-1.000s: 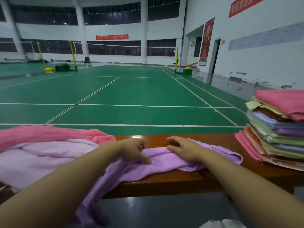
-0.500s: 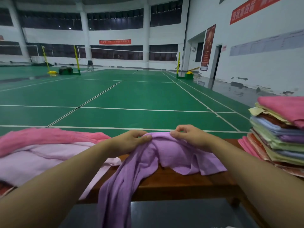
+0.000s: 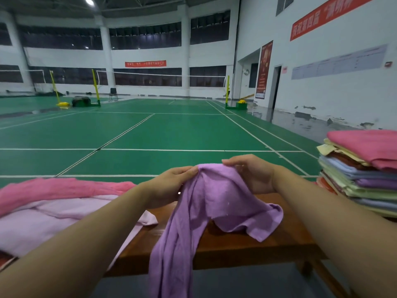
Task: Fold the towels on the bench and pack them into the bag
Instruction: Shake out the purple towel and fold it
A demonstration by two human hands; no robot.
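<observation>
A purple towel point(image 3: 217, 203) hangs bunched above the wooden bench point(image 3: 236, 250). My left hand point(image 3: 169, 183) pinches its top edge on the left. My right hand point(image 3: 251, 173) grips the same top edge on the right. The two hands are close together. One end of the towel trails down over the bench's front edge, and another corner lies on the bench top. No bag is in view.
Unfolded towels lie on the bench at the left: a pink one point(image 3: 64, 188) behind a pale lilac one point(image 3: 43, 222). A tall stack of folded towels point(image 3: 363, 175) stands on the bench at the right. Green court floor lies beyond.
Both hands have taken hold of the purple towel and lifted it off the bench, coming closer together. The towel now hangs in a bunch instead of lying flat.
</observation>
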